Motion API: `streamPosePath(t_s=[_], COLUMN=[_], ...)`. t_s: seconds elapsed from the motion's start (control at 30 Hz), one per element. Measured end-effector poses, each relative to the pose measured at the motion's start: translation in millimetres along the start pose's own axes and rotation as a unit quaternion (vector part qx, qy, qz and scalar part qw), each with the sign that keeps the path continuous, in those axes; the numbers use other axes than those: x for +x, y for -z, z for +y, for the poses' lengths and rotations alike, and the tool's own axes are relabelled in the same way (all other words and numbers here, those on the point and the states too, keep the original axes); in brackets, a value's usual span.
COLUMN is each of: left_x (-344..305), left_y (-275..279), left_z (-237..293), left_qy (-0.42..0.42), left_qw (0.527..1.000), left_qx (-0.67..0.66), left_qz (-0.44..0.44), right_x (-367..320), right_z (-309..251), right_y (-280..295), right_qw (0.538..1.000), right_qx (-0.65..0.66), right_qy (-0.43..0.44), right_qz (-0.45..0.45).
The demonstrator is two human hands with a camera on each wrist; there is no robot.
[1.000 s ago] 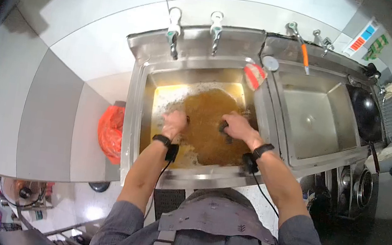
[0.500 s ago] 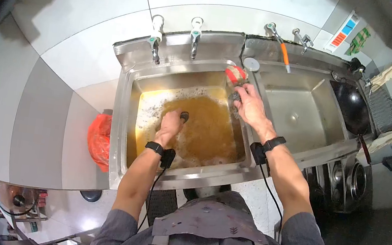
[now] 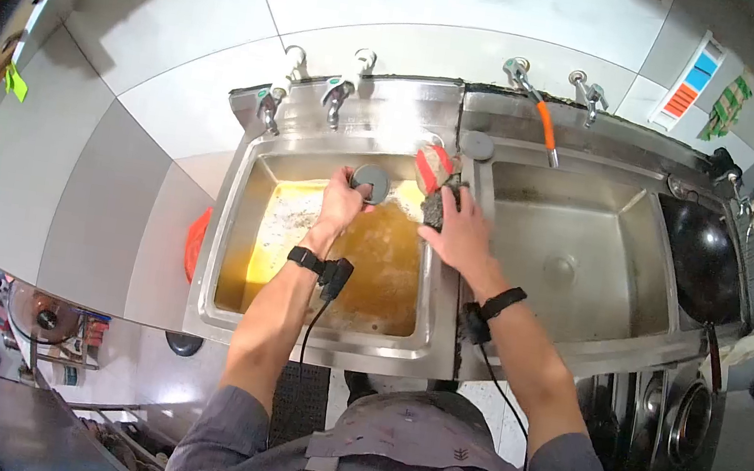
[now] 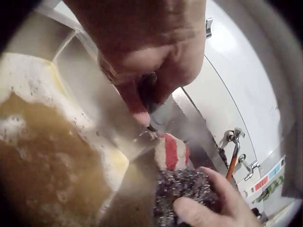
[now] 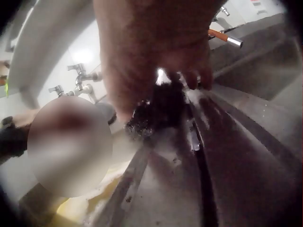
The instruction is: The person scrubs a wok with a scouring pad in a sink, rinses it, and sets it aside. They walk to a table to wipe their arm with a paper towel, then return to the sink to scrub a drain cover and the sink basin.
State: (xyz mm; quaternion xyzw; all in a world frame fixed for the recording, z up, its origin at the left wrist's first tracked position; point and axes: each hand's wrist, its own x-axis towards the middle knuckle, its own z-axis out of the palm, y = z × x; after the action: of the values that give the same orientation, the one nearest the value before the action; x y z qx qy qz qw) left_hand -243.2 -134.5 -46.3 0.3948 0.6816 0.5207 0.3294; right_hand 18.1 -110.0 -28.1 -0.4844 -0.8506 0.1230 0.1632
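My left hand (image 3: 339,206) pinches a round grey disc (image 3: 371,182) above the back of the left basin (image 3: 432,311); in the left wrist view the hand (image 4: 156,52) hides part of it. Brownish, foamy water (image 3: 382,270) lies in that basin. The right hand (image 3: 465,238) grips a dark, wiry scourer (image 3: 434,210) at the rim between the two basins. Against the scourer (image 4: 182,189), in the left wrist view, is a red-and-beige striped bundle (image 4: 172,152). From the right wrist, the hand (image 5: 151,52) covers much of the dark scourer (image 5: 141,124).
To the right is a second basin (image 3: 561,266), with a black wok (image 3: 702,257) beyond it. Taps (image 3: 336,103) and an orange hose (image 3: 546,129) line the back wall. A round grey lid (image 3: 477,146) sits on the ledge; a red bag (image 3: 196,244) is at the left.
My left hand has risen from the water toward the back of the basin, bringing the disc into clear view. The right hand has moved with the scourer from the water to the divider.
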Motion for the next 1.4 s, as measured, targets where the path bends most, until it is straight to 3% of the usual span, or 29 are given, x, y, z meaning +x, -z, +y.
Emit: streamPosePath(t_s=[0.07,0.23,0.3,0.43,0.5,0.57,0.63,0.67,0.7,0.77,0.8,0.87,1.07,1.2,1.3,1.33,1.4], left_x=[7.7,31.7,51.6,93.6,120.9,151.1,174.5,201.9,210.3,221.3,223.1,218.0,221.8,194.8,173.6,171.7,169.4], left_y=[-16.4,-48.8,-53.3,-63.4,-72.0,-90.8,-107.8,-113.3,-119.7,-133.1,-137.3,-139.6,-140.7,-140.1,-133.8,-128.9,-119.7], left_z=[5.2,11.5,12.1,20.3,16.6,13.8,3.3,-28.7,-34.3,-34.4,-34.1,-31.5,-46.1,-27.4,-8.1,-7.9,-13.5], left_qy=[0.036,-0.002,0.03,0.084,0.1,0.1,0.1,0.003,0.008,0.068,0.069,-0.002,-0.042,-0.064,-0.097,-0.1,-0.114], left_qw=[0.997,0.989,0.975,0.961,0.968,0.962,0.979,0.998,0.997,0.998,0.998,0.989,0.966,0.98,0.958,0.949,0.953], left_qx=[-0.051,-0.096,-0.165,-0.225,-0.226,-0.253,-0.176,-0.029,-0.033,-0.008,-0.01,0.135,0.23,0.165,0.228,0.254,0.231], left_qz=[0.044,0.113,0.148,0.137,0.049,0.025,-0.011,-0.057,-0.071,0.013,0.003,0.056,0.107,0.097,0.141,0.156,0.16], right_x=[-3.0,-10.9,-15.9,-23.1,-29.4,-31.9,-42.4,-49.4,-57.2,-71.2,-78.8,-97.4,-120.0,-123.9,-115.3,-111.6,-101.3], right_z=[6.2,17.7,26.1,62.6,82.7,102.2,121.0,129.3,138.4,155.4,162.0,174.9,207.4,232.4,270.7,286.3,331.8], right_y=[2.6,10.9,17.1,16.0,15.3,24.4,34.2,39.6,43.7,48.8,51.2,53.4,69.5,99.1,123.5,130.0,145.6], right_qw=[1.0,0.997,0.995,0.984,0.978,0.987,0.986,0.987,0.989,0.99,0.991,0.994,0.994,0.992,0.994,0.989,0.986], right_qx=[0.006,0.042,0.069,0.125,0.143,0.073,0.09,0.089,0.088,0.071,0.064,0.03,-0.008,-0.041,-0.056,-0.075,-0.09], right_qy=[0.018,0.061,0.068,0.104,0.11,0.07,0.044,0.031,0.018,0.001,-0.004,-0.044,-0.06,-0.08,-0.069,-0.037,-0.028], right_qz=[-0.002,-0.015,-0.003,0.068,0.106,0.127,0.131,0.126,0.121,0.118,0.116,0.098,0.091,0.084,0.068,0.122,0.134])
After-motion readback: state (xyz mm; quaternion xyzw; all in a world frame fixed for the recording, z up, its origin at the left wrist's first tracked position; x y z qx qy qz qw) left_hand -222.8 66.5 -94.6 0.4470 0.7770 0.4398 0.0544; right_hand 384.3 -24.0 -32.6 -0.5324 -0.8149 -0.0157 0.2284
